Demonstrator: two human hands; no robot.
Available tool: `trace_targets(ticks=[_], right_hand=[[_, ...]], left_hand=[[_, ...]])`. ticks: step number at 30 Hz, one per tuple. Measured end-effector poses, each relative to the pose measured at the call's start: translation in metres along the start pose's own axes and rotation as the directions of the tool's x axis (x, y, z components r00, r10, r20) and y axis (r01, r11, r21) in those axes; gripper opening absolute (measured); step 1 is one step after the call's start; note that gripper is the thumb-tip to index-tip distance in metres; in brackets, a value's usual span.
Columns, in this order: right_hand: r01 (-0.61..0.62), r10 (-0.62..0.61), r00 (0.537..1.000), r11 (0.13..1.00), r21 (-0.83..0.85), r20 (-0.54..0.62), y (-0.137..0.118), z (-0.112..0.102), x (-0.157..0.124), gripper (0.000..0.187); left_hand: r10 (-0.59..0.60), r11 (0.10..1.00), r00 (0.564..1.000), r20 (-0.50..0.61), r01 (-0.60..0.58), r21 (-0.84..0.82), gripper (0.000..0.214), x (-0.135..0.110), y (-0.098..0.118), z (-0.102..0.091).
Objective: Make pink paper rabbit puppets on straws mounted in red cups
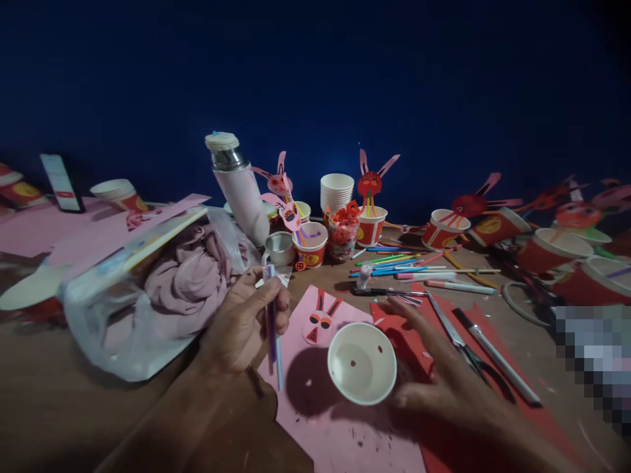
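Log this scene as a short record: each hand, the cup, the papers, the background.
Left hand: pinching a purple stick
Right hand: fingers spread beside the paper cup; contact unclear
Paper cup: mouth facing the camera, two small holes visible
Pink paper: bears a rabbit-face cutout
Red paper: scissors and a silver pen on it
Behind: white flask, stacked cups
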State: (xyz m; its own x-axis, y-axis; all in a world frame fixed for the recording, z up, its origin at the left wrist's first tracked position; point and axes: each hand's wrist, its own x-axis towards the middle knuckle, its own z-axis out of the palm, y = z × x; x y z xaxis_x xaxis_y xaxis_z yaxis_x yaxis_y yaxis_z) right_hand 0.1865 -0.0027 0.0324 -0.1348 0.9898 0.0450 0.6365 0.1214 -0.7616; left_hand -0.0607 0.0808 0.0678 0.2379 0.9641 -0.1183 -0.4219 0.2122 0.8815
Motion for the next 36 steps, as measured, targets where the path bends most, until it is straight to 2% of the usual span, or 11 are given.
trace_targets(ticks=[3,6,10,12,15,21,27,29,31,34,36], right_hand=[[0.109,-0.108,0.99,0.994,-0.008,0.085,-0.011,0.015,0.002,0.098],[0.207,-0.205,0.977,0.978,-0.036,0.06,-0.019,0.021,0.003,0.085],[0.197,-0.213,0.962,0.974,-0.109,-0.171,-0.023,-0.006,0.0,0.08],[0.123,-0.169,0.933,0.979,-0.161,-0.318,-0.02,-0.028,0.0,0.077],[0.005,-0.1,0.901,0.975,-0.22,-0.422,-0.005,-0.048,0.005,0.071],[-0.005,-0.044,0.93,0.991,-0.133,-0.366,0.034,-0.033,0.015,0.074],[-0.008,-0.062,0.943,0.978,-0.209,-0.328,0.035,-0.043,0.004,0.085],[-0.01,-0.118,0.895,0.959,-0.284,-0.43,0.029,-0.051,-0.004,0.075],[-0.012,-0.209,0.802,0.931,-0.366,-0.559,0.016,-0.051,-0.011,0.06],[0.09,-0.378,0.731,0.879,-0.469,-0.568,-0.017,-0.034,-0.011,0.025],[0.184,-0.376,0.871,0.847,-0.499,-0.317,-0.041,-0.013,-0.002,0.015]], left_hand=[[0.005,1.0,1.0,0.014,-0.005,0.018,0.031,-0.001,-0.006,0.004],[-0.013,0.999,0.999,0.03,0.012,0.035,0.027,-0.002,-0.011,0.005],[-0.041,0.999,0.998,0.049,0.04,0.01,0.021,-0.001,-0.015,0.003],[-0.07,0.998,0.996,0.064,0.07,0.001,0.018,0.0,-0.015,0.003],[-0.103,0.994,0.993,0.06,0.102,0.03,0.013,0.001,-0.015,0.003],[-0.121,0.992,0.991,0.053,0.119,0.035,0.007,0.001,-0.015,0.005],[-0.059,0.997,0.996,0.071,0.056,0.05,0.011,-0.001,-0.014,0.006],[-0.043,0.998,0.997,0.069,0.039,0.054,0.013,-0.002,-0.014,0.005],[-0.031,0.998,0.997,0.072,0.027,0.056,0.014,-0.002,-0.014,0.004],[-0.008,0.998,0.998,0.066,0.004,0.058,0.013,-0.002,-0.014,0.004],[0.003,0.999,0.999,0.043,-0.005,0.046,0.011,-0.001,-0.014,0.005]])
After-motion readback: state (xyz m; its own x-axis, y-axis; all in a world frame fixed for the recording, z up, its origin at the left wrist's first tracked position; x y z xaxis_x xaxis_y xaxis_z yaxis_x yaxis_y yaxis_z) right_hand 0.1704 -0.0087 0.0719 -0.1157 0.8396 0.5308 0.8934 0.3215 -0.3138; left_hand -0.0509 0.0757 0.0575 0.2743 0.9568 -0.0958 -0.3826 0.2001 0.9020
